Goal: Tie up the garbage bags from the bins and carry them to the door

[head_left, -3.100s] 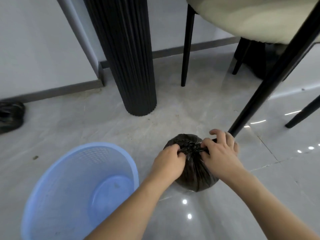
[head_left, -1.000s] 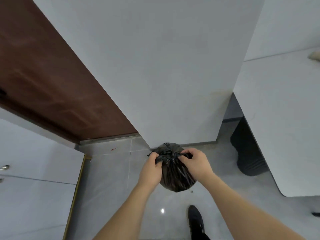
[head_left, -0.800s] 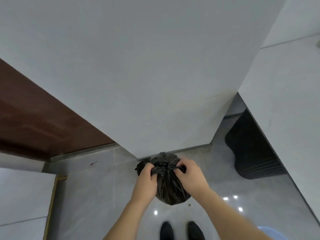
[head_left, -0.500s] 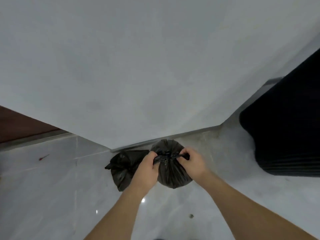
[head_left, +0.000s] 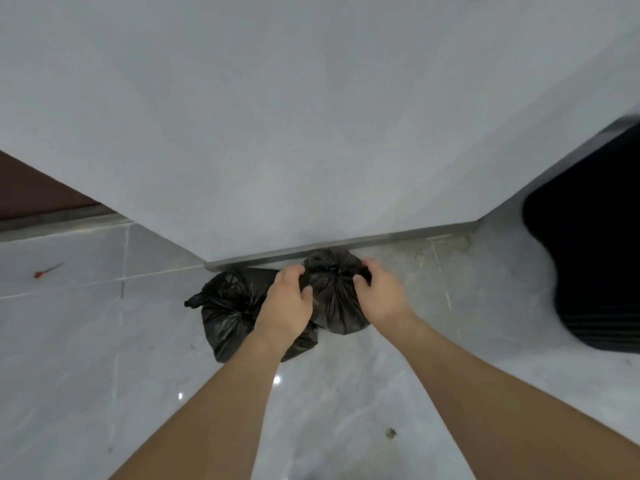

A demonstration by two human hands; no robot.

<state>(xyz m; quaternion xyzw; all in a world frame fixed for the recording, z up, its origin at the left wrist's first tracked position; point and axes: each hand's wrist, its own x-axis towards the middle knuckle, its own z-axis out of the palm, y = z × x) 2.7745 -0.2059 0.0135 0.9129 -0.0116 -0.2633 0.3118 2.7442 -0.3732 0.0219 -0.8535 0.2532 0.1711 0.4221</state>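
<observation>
At the far left edge a strip of brown door (head_left: pixel 31 188) shows above the grey tile floor (head_left: pixel 86 341), and a small red scrap (head_left: pixel 46 270) lies on the tiles. Further right, a tied black garbage bag (head_left: pixel 225 317) sits on the floor close to the baseboard (head_left: pixel 346 244) of the white wall (head_left: pixel 311 116). The left hand (head_left: pixel 285 306) is in front of this bag, and its fingers curl around the left side of the neck of a 2nd black bag (head_left: pixel 334 299). This 2nd bag touches the 1st one and lies against the baseboard. The right hand (head_left: pixel 379 292) holds the right side of the same neck, fingers closed on the plastic. At the far right stands a dark ribbed column (head_left: pixel 595 265).
</observation>
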